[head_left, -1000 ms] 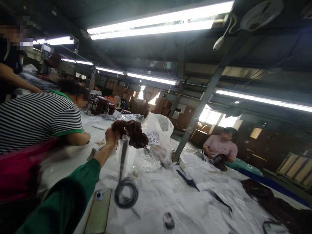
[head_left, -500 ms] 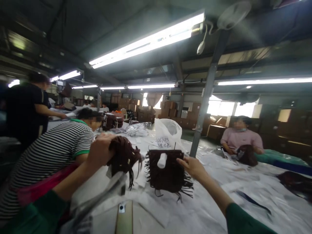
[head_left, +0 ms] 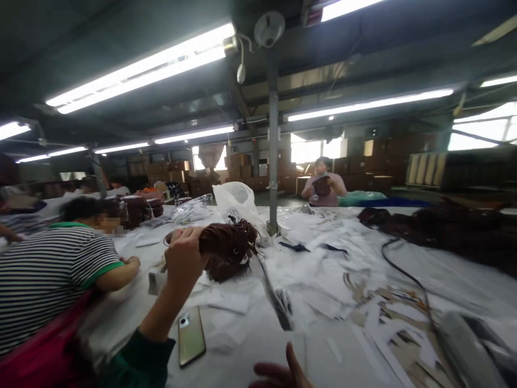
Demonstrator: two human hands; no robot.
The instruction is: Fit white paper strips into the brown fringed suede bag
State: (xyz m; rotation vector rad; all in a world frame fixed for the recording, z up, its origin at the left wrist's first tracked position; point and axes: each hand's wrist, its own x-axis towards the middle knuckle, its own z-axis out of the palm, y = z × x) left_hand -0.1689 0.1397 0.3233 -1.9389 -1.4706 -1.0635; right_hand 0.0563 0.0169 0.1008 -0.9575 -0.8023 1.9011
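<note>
My left hand point(head_left: 183, 258) is closed around a dark brown fringed bag point(head_left: 228, 242), held up over the white-covered table. More brown material shows just below it; I cannot tell whether that is a separate piece. A dark, blurred strip point(head_left: 277, 302) runs from near the bag down toward the front. Low in the view, my right hand point(head_left: 283, 372) has its fingers spread and holds nothing; part of it is cut off by the bottom edge. A phone point(head_left: 191, 337) lies face down between my two hands.
A white plastic bag point(head_left: 234, 199) and a grey post point(head_left: 273, 161) stand beyond. Paper scraps point(head_left: 404, 328), a dark cable point(head_left: 407, 275) and a brown pile point(head_left: 444, 231) lie right. A person in stripes point(head_left: 52, 264) leans in left; another point(head_left: 325, 186) sits across.
My right hand has let go of the flat fringed bag with the white tag and drawn back to the bottom edge. The view has turned right; my left hand still holds its brown bag.
</note>
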